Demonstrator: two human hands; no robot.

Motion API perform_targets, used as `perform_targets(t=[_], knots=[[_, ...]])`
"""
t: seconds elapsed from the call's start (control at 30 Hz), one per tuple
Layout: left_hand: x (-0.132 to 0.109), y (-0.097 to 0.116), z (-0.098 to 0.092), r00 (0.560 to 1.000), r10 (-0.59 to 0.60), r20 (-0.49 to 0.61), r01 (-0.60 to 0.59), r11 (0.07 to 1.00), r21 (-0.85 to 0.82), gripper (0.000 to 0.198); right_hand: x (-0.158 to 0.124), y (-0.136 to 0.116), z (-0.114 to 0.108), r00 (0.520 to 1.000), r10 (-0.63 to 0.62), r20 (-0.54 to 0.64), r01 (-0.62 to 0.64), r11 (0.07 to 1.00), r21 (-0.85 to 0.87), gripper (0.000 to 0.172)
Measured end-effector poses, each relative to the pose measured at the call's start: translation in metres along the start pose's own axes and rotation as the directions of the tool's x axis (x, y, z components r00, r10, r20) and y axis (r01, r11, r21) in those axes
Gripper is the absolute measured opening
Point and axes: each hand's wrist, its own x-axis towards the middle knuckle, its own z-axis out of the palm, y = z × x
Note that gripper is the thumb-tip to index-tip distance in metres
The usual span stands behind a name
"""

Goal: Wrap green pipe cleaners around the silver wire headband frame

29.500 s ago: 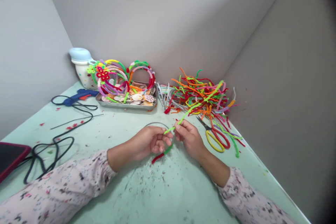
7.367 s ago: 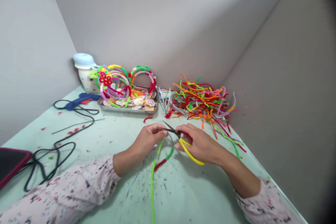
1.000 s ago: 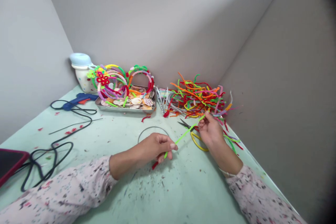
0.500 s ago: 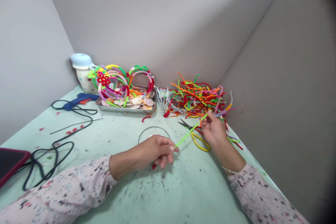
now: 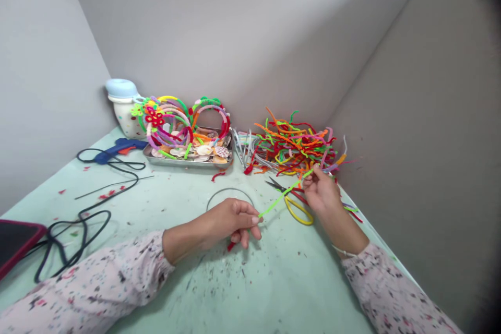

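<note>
My left hand (image 5: 230,219) rests on the green table, its fingers pinched on the near end of a light green pipe cleaner (image 5: 284,193) and on a thin grey headband (image 5: 223,191) that arcs up behind it. A red wrapped end (image 5: 230,246) pokes out below this hand. My right hand (image 5: 323,193) pinches the far end of the same green pipe cleaner, holding it taut and slanting up to the right. Yellow-handled scissors (image 5: 291,203) lie on the table just left of my right hand.
A heap of coloured pipe cleaners (image 5: 297,146) fills the back right corner. A metal tray (image 5: 188,160) holds shells and wrapped headbands. A blue glue gun (image 5: 117,147) with a black cord (image 5: 78,219) lies left. A white jar (image 5: 123,107) stands behind; a dark tablet (image 5: 15,240) lies far left.
My right hand has drawn the green pipe cleaner a little further right and up toward the heap, pulling it straighter. My left hand has stayed in place.
</note>
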Motion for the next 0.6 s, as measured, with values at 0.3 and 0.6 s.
perform_targets(t=[0.3,0.6], knots=[[0.000,0.011,-0.003,0.992,0.038,-0.119,-0.033,0.998,0.049,0.018,0.000,-0.002,0.000,0.998,0.020,0.056,-0.017,0.998,-0.055,0.026],[0.003,0.013,-0.001,0.963,0.194,-0.188,-0.127,0.939,0.320,0.015,-0.064,0.019,0.013,0.626,0.519,0.582,-0.064,0.777,-0.626,0.031]])
